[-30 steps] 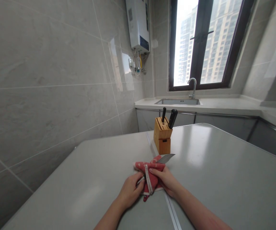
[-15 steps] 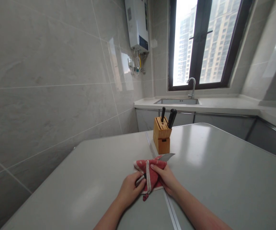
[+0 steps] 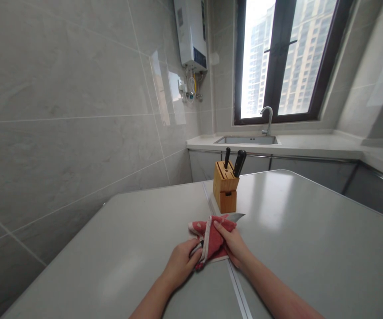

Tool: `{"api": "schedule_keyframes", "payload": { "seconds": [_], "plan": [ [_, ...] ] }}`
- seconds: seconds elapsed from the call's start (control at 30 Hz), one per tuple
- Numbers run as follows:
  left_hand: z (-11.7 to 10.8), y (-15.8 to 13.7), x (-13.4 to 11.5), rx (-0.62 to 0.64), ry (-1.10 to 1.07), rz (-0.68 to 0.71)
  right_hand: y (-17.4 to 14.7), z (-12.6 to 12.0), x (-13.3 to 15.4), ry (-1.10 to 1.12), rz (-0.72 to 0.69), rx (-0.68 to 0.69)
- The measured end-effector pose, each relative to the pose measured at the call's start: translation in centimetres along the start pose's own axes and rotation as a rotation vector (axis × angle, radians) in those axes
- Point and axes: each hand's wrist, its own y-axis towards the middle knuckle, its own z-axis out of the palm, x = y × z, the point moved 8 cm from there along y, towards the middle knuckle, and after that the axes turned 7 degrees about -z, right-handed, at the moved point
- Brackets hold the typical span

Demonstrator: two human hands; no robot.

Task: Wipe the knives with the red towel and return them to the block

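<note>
My left hand [image 3: 183, 260] is closed around the handle of a knife [image 3: 237, 217]. The blade points away to the right, and only its tip shows past a red cloth [image 3: 215, 243] with white edging. With thumb on top, my right hand [image 3: 234, 244] grips the cloth folded over the blade; the middle of the blade is hidden beneath it. Just beyond the tip stands a wooden knife block [image 3: 226, 188] holding knives with black handles [image 3: 240, 163].
The hands work above a pale table [image 3: 138, 230] with a seam strip running through it. Behind it are a counter [image 3: 314, 141] with a sink [image 3: 248, 140] and a faucet [image 3: 269, 120]. A water heater [image 3: 191, 35] hangs on the tiled wall.
My right hand and the cloth have slid slightly along the blade toward its tip, so less of the blade shows. My left hand stays on the handle.
</note>
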Motion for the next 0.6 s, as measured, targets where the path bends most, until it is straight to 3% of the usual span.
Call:
{"api": "schedule_keyframes", "payload": {
  "seconds": [0.3, 0.6],
  "plan": [
    [-0.03, 0.12, 0.11, -0.003, -0.006, -0.008, 0.01, -0.51, -0.41, -0.139, 0.002, 0.054],
    [-0.33, 0.07, 0.3, -0.063, 0.034, -0.012, -0.06, -0.43, -0.06, -0.11, -0.023, -0.011]
  ]
}}
